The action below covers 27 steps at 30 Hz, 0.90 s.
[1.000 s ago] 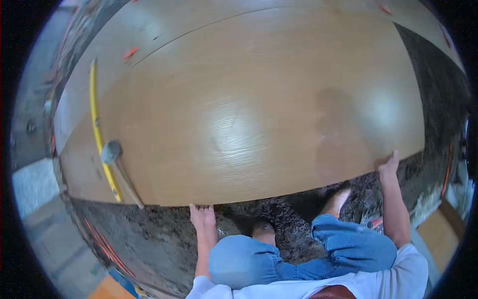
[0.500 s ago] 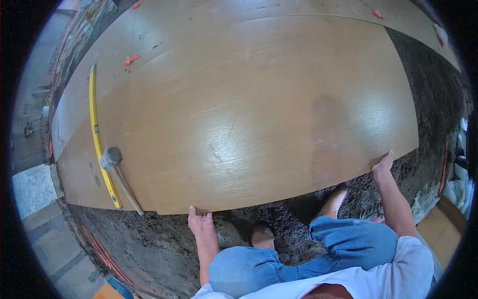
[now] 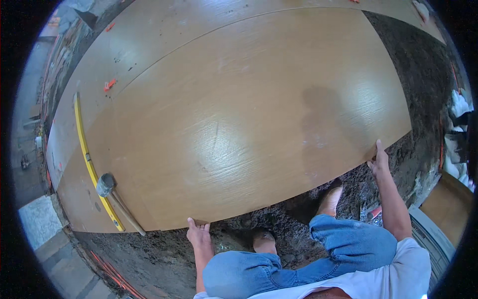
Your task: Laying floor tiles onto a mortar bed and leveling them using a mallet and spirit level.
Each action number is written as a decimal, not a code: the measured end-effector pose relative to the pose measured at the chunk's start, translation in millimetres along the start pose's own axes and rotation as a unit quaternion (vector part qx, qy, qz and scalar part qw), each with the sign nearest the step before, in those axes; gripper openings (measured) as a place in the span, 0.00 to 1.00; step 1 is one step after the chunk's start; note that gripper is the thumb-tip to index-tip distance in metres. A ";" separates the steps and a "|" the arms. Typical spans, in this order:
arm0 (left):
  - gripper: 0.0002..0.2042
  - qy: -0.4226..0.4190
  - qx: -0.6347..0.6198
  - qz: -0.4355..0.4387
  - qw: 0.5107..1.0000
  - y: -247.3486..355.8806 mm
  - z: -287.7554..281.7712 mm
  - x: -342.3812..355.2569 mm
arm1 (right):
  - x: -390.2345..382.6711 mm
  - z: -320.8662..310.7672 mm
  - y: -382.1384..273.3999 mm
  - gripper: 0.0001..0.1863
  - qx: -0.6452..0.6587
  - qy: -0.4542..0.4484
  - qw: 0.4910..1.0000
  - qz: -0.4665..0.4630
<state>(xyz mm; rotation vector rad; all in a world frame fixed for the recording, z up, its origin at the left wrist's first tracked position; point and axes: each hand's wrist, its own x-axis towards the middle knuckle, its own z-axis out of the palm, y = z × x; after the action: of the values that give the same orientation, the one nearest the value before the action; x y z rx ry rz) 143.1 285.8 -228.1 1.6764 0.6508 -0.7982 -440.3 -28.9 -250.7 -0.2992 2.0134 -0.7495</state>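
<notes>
A large, smooth light-brown wooden panel (image 3: 259, 104) spreads out before me over dark soil. My left hand (image 3: 199, 234) holds its near edge toward the left, thumb on top and fingers curled under. Near the right corner, my right hand (image 3: 379, 160) grips the same edge, its thumb on the upper face and its fingers partly hidden beneath. On the boards left of my left hand lie a mallet (image 3: 106, 185) with a grey head and wooden handle, and a long yellow spirit level (image 3: 85, 149). Neither tool is touched by a hand.
My feet stand on dark, loose soil (image 3: 294, 224) along the panel's near edge. Beyond the panel are more boards with an orange plastic piece (image 3: 109, 85). Orange lines (image 3: 112, 274) run at lower left, beside grey paving. At right lie white bags (image 3: 455, 159) and a brown board (image 3: 448, 202).
My view has shifted, so the tools appear lower and farther left. The seam along the panel's far left side shows more clearly. Both hands keep their hold on the near edge.
</notes>
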 end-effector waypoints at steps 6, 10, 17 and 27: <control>0.23 -0.028 0.199 -0.049 0.978 20.6 -12.7 7.7 | 3.4 -13.4 -3.8 0.31 -0.069 -0.032 0.997 0.014; 0.22 -0.057 0.292 -0.122 0.947 42.2 -21.7 13.3 | -5.1 -17.5 -26.5 0.34 -0.216 -0.085 0.973 -0.004; 0.27 0.138 0.532 0.513 0.659 75.0 -5.5 43.5 | -88.7 50.2 -41.7 0.26 -0.579 -0.064 0.664 -0.468; 0.37 0.281 0.561 0.355 0.693 53.0 8.5 81.3 | -220.4 178.0 -32.8 0.36 -0.448 -0.297 0.432 -0.724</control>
<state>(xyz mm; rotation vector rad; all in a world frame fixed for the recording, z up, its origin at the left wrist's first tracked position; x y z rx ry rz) 232.6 266.4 -261.4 3.0715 -0.2939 0.0218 -175.8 -16.5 -144.9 -2.6912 0.7516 -0.1900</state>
